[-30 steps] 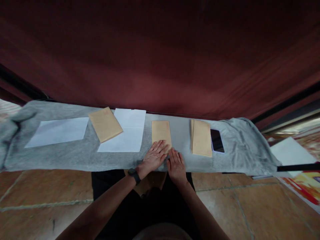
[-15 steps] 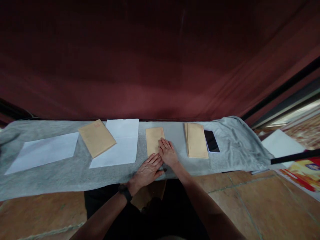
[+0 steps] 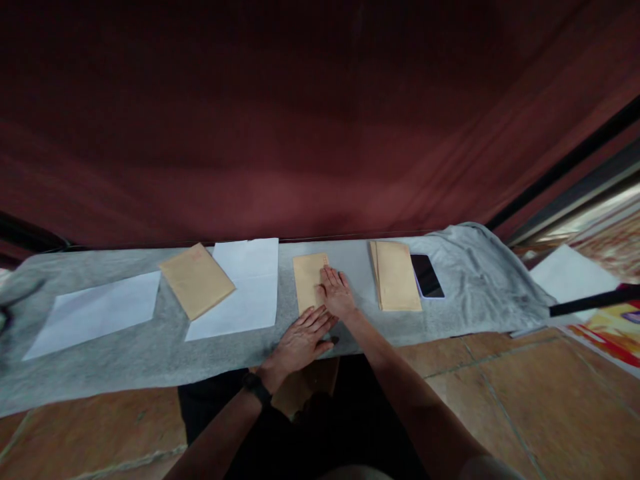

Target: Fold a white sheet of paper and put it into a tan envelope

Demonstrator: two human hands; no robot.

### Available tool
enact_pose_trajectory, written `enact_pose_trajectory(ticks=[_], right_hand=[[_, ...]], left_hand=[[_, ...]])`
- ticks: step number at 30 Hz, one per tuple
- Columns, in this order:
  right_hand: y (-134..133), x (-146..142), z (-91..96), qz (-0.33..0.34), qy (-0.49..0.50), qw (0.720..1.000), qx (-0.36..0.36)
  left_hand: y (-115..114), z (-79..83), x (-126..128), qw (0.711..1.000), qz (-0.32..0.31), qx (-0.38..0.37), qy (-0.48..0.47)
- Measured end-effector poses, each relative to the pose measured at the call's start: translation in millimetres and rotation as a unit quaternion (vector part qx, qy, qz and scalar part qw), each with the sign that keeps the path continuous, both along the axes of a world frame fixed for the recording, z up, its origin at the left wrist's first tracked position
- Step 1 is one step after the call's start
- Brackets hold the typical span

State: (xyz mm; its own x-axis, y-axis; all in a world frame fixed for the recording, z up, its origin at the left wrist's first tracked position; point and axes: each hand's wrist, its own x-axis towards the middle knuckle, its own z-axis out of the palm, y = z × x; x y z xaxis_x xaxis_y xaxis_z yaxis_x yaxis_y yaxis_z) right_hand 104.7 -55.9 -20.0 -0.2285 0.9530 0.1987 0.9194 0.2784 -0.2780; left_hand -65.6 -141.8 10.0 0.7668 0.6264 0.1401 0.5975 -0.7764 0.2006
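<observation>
A small reddish print sits at the far right corner of the middle envelope [image 3: 306,277], too small to read; the colourful printed sheet [image 3: 617,340] on the floor [image 3: 480,400] at the far right shows red, yellow and a dark patch, but no legible words. The middle envelope lies flat on a long grey cloth [image 3: 470,287], near its front edge and straight ahead of the person. To its right, well apart, rests a stack of brown envelopes [image 3: 399,277], slightly fanned along its left side, with a dark-screened phone [image 3: 428,276] just beside it. To its left lies a white sheet [image 3: 257,287], partly covered by a slanted brown envelope [image 3: 197,281], and farther left another white paper [image 3: 97,310]. A dark red hanging [image 3: 310,133] rises behind the cloth. Nothing stands on the middle envelope except the hands, which hide its near right part. Its long axis runs away from the person, the far end leaning slightly left. The right hand [image 3: 338,297] lies palm down across its right side, fingers extended and close together; the left hand [image 3: 305,339], a black watch [image 3: 257,390] at its wrist, rests flat at the near end, fingers outstretched and slightly parted. Neither hand pinches anything.
</observation>
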Motion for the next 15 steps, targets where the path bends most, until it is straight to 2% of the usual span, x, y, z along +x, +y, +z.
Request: enact_pose_trajectory(ticks=[7,15], right_hand=[[-19,12,-1.2,-0.020,-0.006,0.999,0.025],[-55,19,4.9,-0.060,0.016,0.997,0.034]], left_hand=[[-4,-7.5,-9,1.000,0.008,0.003,0.011],[-22,-11.5,-18,0.997,0.064,0.036,-0.003]])
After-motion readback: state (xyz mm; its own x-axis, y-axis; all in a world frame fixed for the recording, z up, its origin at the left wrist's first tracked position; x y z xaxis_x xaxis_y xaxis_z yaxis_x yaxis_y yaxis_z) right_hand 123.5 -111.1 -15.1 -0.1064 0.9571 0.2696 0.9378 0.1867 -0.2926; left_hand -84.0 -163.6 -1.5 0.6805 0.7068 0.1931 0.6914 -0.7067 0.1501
